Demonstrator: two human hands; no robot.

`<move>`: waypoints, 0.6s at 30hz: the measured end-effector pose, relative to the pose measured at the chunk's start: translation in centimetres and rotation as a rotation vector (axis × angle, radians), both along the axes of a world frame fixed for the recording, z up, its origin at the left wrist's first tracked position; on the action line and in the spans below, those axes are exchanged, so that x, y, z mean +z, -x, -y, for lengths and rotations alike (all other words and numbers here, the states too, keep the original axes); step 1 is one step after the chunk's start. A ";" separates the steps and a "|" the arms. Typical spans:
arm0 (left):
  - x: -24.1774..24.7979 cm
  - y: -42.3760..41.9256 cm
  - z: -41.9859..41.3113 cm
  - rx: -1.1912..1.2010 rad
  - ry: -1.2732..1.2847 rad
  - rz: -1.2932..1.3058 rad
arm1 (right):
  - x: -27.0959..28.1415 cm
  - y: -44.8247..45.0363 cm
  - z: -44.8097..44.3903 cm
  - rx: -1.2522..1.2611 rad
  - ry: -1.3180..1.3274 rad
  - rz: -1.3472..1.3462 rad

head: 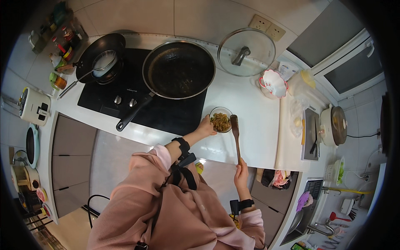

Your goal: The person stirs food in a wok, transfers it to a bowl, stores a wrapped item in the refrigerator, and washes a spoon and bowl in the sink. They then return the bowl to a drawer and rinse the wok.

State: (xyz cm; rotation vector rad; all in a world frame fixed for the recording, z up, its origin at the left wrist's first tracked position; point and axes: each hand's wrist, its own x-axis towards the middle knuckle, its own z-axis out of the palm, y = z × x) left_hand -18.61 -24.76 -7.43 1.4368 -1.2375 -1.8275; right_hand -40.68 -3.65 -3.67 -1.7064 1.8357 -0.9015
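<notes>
A small glass bowl of chopped brown-and-green food is on the white counter, just right of the stove. My left hand grips its left side; whether the bowl rests on the counter or is slightly raised, I cannot tell. In my right hand is the handle of a wooden spatula, its flat blade upward beside the bowl's right rim. A black frying pan with dark residue inside sits on the black glass cooktop, its handle towards the front left.
A wok with a strainer across it occupies the left burner. Against the back wall leans a glass lid. A scalloped white bowl stands at the back right, before a cutting board with a knife, an electric cooker and a sink.
</notes>
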 end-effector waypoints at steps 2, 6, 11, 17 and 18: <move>-0.8 0.7 0.0 0.083 -0.050 -0.044 | 0.0 0.2 0.1 0.012 -0.032 -0.023; -1.5 1.7 0.4 0.179 -0.180 -0.101 | 0.0 0.5 0.2 0.018 0.011 0.002; -0.2 1.5 1.2 -0.006 -0.059 0.276 | 0.0 0.7 0.6 0.028 -0.010 -0.014; 0.6 1.3 2.0 0.026 -0.117 0.296 | 0.9 1.1 0.7 0.067 0.021 -0.038; 0.5 1.2 2.3 0.047 -0.186 0.211 | 1.2 1.2 0.6 0.073 0.028 -0.042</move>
